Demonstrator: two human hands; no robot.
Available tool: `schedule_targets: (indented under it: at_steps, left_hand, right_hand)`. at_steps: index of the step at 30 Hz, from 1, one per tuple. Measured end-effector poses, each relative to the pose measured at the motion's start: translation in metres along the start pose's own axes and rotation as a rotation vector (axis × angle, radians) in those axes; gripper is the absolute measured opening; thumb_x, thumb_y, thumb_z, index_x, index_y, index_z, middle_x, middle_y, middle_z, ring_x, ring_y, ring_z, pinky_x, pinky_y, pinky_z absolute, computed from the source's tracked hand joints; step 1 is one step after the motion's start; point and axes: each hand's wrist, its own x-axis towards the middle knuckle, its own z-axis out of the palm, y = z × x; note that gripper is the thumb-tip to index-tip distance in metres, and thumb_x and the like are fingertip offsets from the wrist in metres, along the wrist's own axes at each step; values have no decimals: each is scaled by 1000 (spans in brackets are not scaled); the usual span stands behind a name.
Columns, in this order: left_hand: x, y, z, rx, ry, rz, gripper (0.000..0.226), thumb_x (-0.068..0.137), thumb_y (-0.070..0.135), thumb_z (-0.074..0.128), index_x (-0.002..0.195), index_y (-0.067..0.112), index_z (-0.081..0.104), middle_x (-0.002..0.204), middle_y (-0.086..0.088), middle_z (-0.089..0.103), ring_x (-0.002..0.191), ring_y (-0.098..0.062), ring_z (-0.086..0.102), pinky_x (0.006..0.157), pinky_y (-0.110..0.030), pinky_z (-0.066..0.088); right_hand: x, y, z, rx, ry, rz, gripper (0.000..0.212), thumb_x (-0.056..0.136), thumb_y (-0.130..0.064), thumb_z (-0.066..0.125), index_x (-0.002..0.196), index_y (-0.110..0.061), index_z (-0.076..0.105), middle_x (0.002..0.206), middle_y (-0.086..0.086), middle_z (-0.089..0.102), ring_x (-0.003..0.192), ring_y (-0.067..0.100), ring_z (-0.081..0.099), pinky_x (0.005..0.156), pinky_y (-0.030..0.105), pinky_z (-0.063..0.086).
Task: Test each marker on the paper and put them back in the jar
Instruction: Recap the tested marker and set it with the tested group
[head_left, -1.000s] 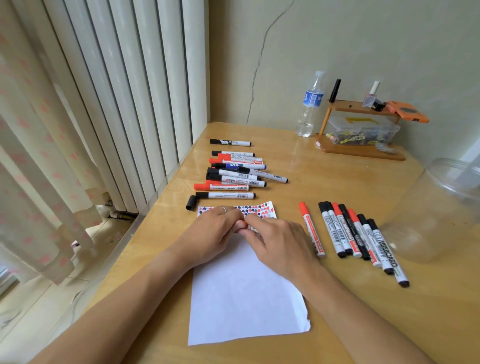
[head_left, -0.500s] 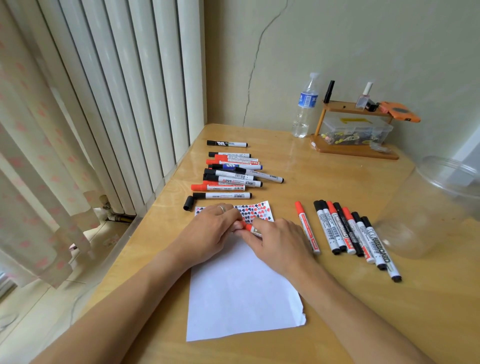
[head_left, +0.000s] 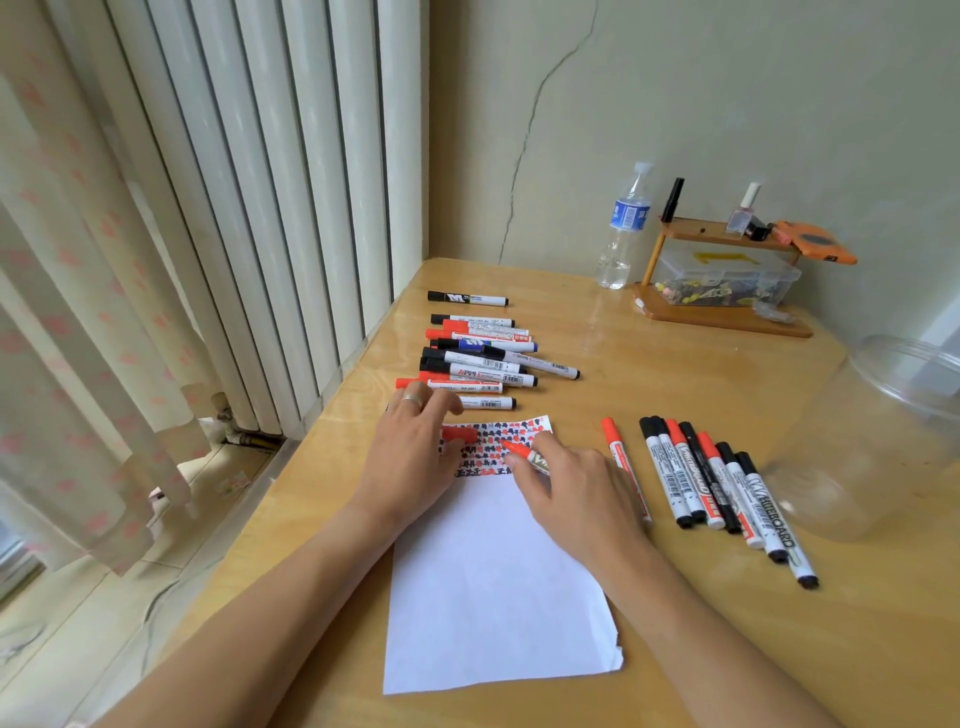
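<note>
My right hand (head_left: 576, 483) sits at the centre of the frame, its grip pinching an uncapped red marker (head_left: 527, 457) whose tip points up-left and rests on the paper (head_left: 498, 582). My left hand (head_left: 410, 457), just left of it, lies on the paper's upper left corner; thumb and fingers pinch the red cap (head_left: 460, 434), and the other fingers reach toward the nearest marker of the far pile. A ring (head_left: 413, 398) shows on one finger.

The top strip of the paper is filled with small red and black marks (head_left: 498, 441); the rest is blank white and runs toward the bottom of the frame.

Above my left hand, at upper centre, a pile of markers (head_left: 483, 358) lies sideways on the desk (head_left: 727, 649), red, black and blue caps mixed. One black marker (head_left: 467, 299) lies apart, farther up. Right of my right hand lies a single red marker (head_left: 623, 462), then a row of markers (head_left: 722, 493) side by side with caps pointing up.

The clear jar (head_left: 872, 441) lies on its side at the right edge, mouth toward the upper right, and looks to hold nothing. At upper right stand a bottle (head_left: 623, 228) and a wooden rack (head_left: 722, 306) holding a clear box.
</note>
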Motion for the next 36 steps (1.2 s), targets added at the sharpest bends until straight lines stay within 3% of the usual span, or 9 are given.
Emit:
schedule_targets:
  at_steps: [4, 7, 10, 15, 22, 26, 29, 32, 36]
  left_hand:
    - [-2, 2, -3, 24, -47, 44, 13, 87, 34, 54, 91, 22, 57, 87, 7, 54, 79, -13, 48, 69, -37, 48]
    - [-3, -1, 2, 80, -140, 55, 33, 88, 44, 50, 111, 29, 68, 106, 9, 59, 97, -13, 51, 85, -35, 49]
    - [-2, -1, 1, 112, -201, 29, 50, 90, 53, 42, 129, 33, 64, 123, 9, 59, 113, -14, 51, 98, -38, 45]
    - [-4, -2, -3, 136, -350, 18, 70, 88, 70, 25, 147, 42, 49, 154, 12, 44, 144, -13, 32, 118, -41, 23]
    - [-6, 2, -11, 168, -532, 60, 66, 94, 78, 32, 155, 56, 22, 169, 7, 15, 156, -12, 4, 121, -40, -4]
    - [-5, 0, -11, 167, -563, 62, 67, 94, 79, 32, 156, 56, 19, 170, 6, 10, 157, -13, 0, 123, -43, -7]
    - [-4, -3, -11, 140, -560, 67, 72, 89, 81, 27, 156, 54, 22, 170, 7, 12, 157, -13, 2, 124, -44, -6]
    - [-4, -2, -11, 116, -552, 63, 76, 84, 77, 23, 155, 51, 27, 170, 8, 13, 156, -13, 5, 125, -45, -4]
    - [-4, 0, -11, 111, -530, 73, 63, 96, 65, 39, 155, 46, 31, 169, 8, 15, 155, -12, 9, 124, -45, -3]
  right_hand:
    - [-2, 1, -2, 24, 12, -14, 34, 102, -56, 41, 94, -24, 48, 75, 3, 67, 73, 37, 64, 55, 36, 32]
    - [-4, 0, -4, 54, 38, -14, 29, 102, -49, 49, 87, -26, 40, 71, -4, 55, 68, 31, 59, 54, 36, 30]
    - [-4, -2, -4, 92, 76, 12, 20, 103, -40, 50, 99, -21, 53, 86, -5, 58, 74, 26, 60, 58, 38, 41]
    - [0, 1, -7, 207, 77, 95, 44, 103, -18, 46, 147, -24, 50, 135, -1, 63, 118, 23, 60, 101, 43, 46]
    - [3, 10, -15, 470, 131, 23, 21, 105, -22, 53, 109, -40, 63, 99, -19, 61, 64, 8, 71, 89, 59, 52]
    - [5, 12, -14, 837, 61, 182, 46, 105, -5, 40, 115, -38, 71, 86, 1, 74, 72, 24, 75, 86, 54, 57]
    - [5, 14, -18, 822, 51, 203, 59, 96, 10, 39, 117, -37, 68, 105, 0, 74, 77, 17, 75, 87, 45, 56]
    - [4, 15, -15, 613, 76, 151, 47, 93, -4, 54, 114, -46, 57, 99, -24, 71, 86, 4, 74, 108, 59, 43]
    - [6, 15, -12, 555, 50, 125, 30, 86, -30, 49, 112, -46, 50, 95, -28, 70, 82, 3, 73, 106, 67, 43]
